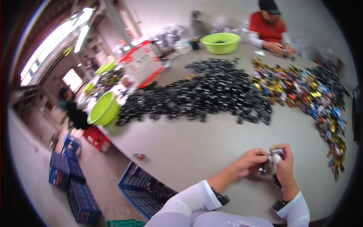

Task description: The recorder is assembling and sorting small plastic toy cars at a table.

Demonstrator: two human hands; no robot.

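Both my hands are close together over the near right part of the table [166, 140]. My right hand [286, 160] is closed around a small shiny purple-and-white piece [278, 154]. Close by, the fingers of my left hand [249, 162] pinch a small dark piece [261, 169] with a bright spot on it. Motion blur hides the exact kind of both pieces and whether they touch. Beyond my hands spreads a wide heap of small black parts [200, 94]. To the right lies a band of small gold, blue and red shiny pieces [302, 89].
Green basins stand at the left edge [104, 109] and far side [221, 43]. A red-and-white box [141, 64] sits behind the black heap. A co-worker in red [268, 28] handles something across the table. Below the table edge is a blue crate [141, 196]; more blue crates [81, 200] stand left.
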